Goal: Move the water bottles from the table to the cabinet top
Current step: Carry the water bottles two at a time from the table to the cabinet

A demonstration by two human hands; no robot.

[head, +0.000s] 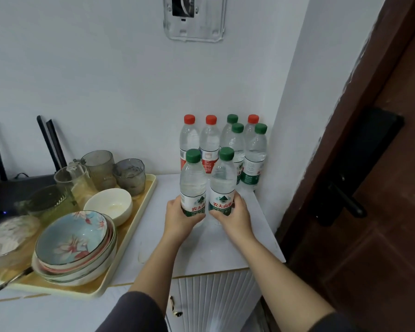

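Observation:
On the white cabinet top point(201, 250), my left hand point(180, 218) grips the base of an upright green-capped water bottle point(192, 178). My right hand point(233, 216) grips a second green-capped bottle point(223, 180) right beside it. Both bottles stand upright, close together, at or just above the surface. Behind them, in the corner against the wall, stand several more bottles point(225, 140), some with red caps, some with green.
A yellow tray point(139, 212) on the left holds glass cups, a white bowl point(109, 204) and stacked floral bowls point(74, 243). A dark router with antennas sits at far left. A brown door point(369, 188) with a black handle borders the cabinet on the right.

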